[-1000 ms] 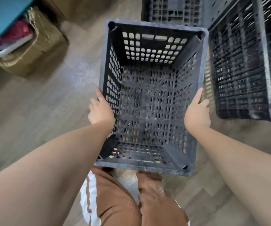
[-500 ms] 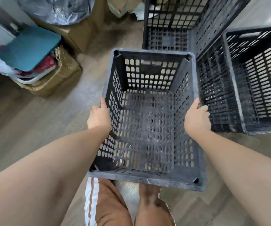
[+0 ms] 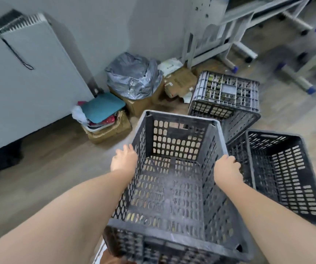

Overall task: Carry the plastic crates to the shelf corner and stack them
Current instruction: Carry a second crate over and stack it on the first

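Both side rims of the crate under clamped fingers, left hand and right hand.

Three crates — two hands

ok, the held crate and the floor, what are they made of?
The held crate: likely moulded plastic, dark grey, matte, scuffed whitish; perforated lattice walls, thick rim. The floor: probably wood-look laminate or vinyl; plank grain, faint sheen.
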